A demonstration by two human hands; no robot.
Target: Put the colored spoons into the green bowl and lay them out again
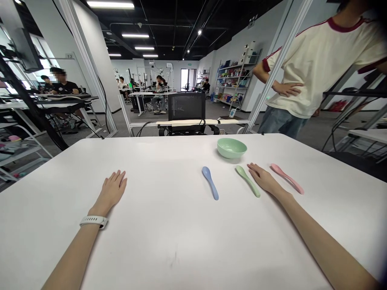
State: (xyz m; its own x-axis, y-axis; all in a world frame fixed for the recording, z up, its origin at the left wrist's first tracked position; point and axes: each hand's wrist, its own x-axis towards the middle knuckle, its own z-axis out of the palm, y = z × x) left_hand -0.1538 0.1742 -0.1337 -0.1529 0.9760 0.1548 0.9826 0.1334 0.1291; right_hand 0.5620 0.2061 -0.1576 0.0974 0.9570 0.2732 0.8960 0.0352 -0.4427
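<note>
Big open lab room with rows of workstations out ahead of you, and right in front is a white table (163, 173) with your stuff spread across it. Your right hand (264, 179) is lying flat, palm down and relaxed, fingers open, between a green plastic spoon (248, 181) and a pink plastic spoon (287, 178). It's close to both, but it doesn't have hold of either. Your left hand (113, 189) is flat and open too, with nothing in it, and a white watch band (94, 221) on the wrist, well off to the left of everything. Between your hands sits a blue plastic spoon (211, 183), and a pale green bowl (231, 148) is up near the far edge of the table. Those spoons look light, stiff and short, and probably a bit slick on that smooth top, so I'd expect them to skate if you nudge one. Pinching the narrow handle from the sides looks like the best grab. The bowl looks light as well, and its rim seems the easy spot to take hold. Past the table, someone in a cream T-shirt with red trim (320, 68) stands with a hand on their hip.
</note>
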